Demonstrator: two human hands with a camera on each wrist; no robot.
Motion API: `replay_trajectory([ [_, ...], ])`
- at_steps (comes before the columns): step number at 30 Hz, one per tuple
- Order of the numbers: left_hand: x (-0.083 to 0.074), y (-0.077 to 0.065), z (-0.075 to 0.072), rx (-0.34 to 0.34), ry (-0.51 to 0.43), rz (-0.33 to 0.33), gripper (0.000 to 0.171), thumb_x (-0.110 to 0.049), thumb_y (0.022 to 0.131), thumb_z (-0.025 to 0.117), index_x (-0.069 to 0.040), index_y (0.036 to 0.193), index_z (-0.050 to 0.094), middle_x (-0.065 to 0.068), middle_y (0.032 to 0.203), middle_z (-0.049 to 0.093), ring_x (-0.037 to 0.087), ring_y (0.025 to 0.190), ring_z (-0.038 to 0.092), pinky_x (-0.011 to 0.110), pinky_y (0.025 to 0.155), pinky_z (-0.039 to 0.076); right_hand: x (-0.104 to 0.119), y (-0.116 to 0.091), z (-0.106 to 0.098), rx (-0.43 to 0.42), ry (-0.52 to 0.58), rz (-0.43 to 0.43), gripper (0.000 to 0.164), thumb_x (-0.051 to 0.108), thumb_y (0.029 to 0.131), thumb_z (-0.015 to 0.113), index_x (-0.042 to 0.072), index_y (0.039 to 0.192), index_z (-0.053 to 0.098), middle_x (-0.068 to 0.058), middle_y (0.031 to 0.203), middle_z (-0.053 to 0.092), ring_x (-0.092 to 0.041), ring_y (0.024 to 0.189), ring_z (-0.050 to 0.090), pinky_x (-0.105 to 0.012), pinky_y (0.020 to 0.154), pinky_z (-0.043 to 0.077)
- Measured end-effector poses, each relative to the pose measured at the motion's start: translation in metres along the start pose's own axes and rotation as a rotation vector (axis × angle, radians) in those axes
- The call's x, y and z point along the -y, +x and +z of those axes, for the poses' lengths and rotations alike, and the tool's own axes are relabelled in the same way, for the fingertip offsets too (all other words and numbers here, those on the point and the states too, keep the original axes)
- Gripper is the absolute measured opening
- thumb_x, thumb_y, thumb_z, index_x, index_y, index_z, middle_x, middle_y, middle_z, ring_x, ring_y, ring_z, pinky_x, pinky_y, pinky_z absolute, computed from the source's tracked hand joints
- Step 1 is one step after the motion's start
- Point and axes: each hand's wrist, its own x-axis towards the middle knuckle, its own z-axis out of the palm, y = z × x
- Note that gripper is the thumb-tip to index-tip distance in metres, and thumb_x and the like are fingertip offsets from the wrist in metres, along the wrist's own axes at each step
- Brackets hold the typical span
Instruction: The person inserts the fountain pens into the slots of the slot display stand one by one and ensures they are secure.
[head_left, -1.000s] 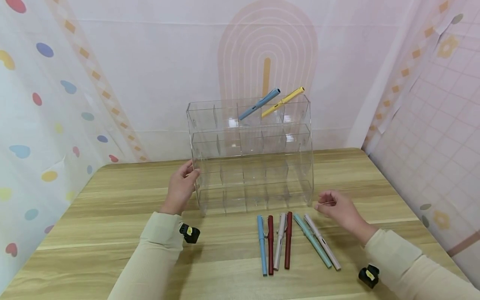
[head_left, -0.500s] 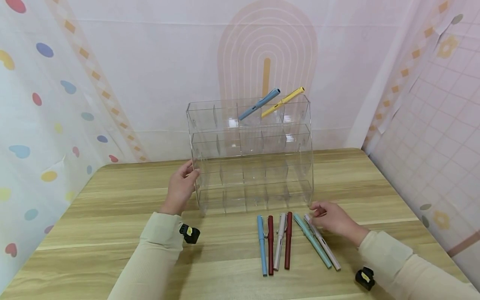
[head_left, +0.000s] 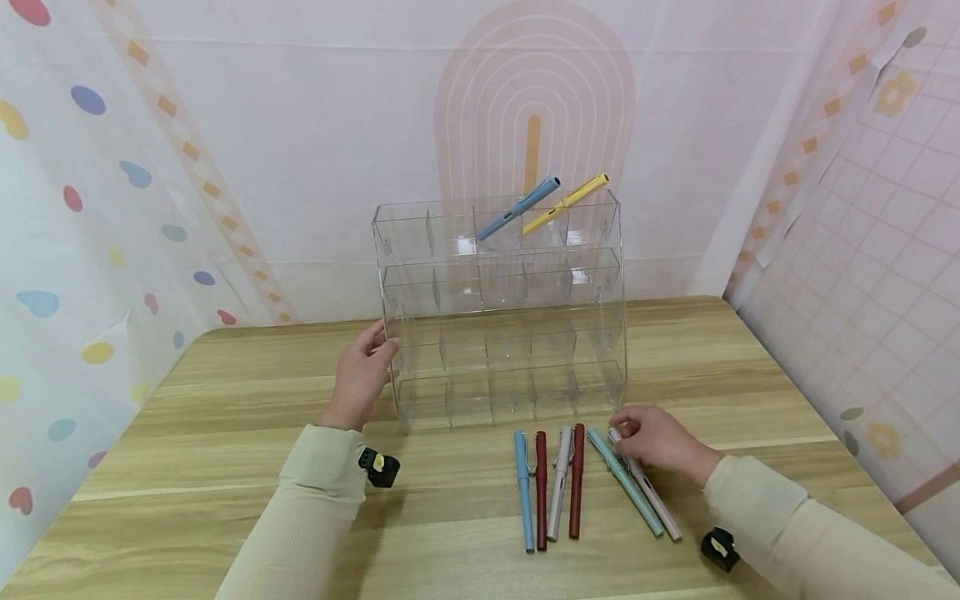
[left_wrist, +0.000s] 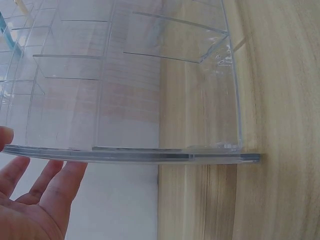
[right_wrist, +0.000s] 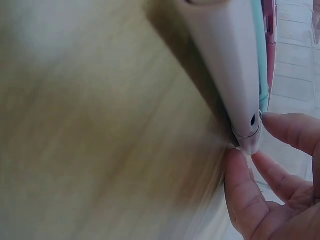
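Observation:
A clear acrylic rack (head_left: 502,287) with stepped rows of compartments stands on the table. My left hand (head_left: 358,379) holds its left side panel (left_wrist: 140,156), with the thumb on one face and the fingers on the other. At the front right, my right hand (head_left: 663,437) pinches the upper end of a pale pink pen (head_left: 654,496) that lies slanted on the tabletop. In the right wrist view, thumb and fingers (right_wrist: 245,195) are around the pen's end. Right beside it lies a mint green pen (head_left: 626,483).
A light blue pen (head_left: 525,492), two dark red pens (head_left: 542,492) and a silvery pen (head_left: 558,483) lie left of the mint one. A blue pen (head_left: 519,208) and a yellow pen (head_left: 564,205) lean in the rack's top row. Patterned cloth (head_left: 300,150) hangs behind the wooden table (head_left: 225,400).
My right hand has moved left and slightly toward me, from beside the rack's lower right corner to the pale pink pen's end. The left hand keeps its hold on the rack.

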Motion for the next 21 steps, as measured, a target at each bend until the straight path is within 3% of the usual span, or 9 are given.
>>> replay_trajectory([
  [11,-0.0004,-0.0006,0.0001,0.003,-0.012,0.0,0.05,-0.016,0.101,0.044,-0.011,0.15,0.036,0.018,0.138,0.045,0.029,0.122,0.046,0.044,0.094,0.044,0.003,0.003,0.0025,-0.001,-0.144,-0.006,0.032,0.003,0.08,0.069,-0.007,0.109,0.063,-0.008,0.086,0.056,-0.018,0.071,0.049,-0.031,0.06,0.043],
  [21,-0.0012,-0.0014,-0.0008,0.009,-0.005,0.0,0.05,-0.017,0.101,0.045,-0.012,0.15,0.036,0.018,0.139,0.045,0.03,0.122,0.045,0.045,0.095,0.043,0.0031,0.0025,-0.0029,-0.011,-0.114,-0.002,0.034,0.005,0.076,0.068,-0.006,0.107,0.062,-0.01,0.087,0.059,-0.019,0.071,0.051,-0.031,0.06,0.044],
])
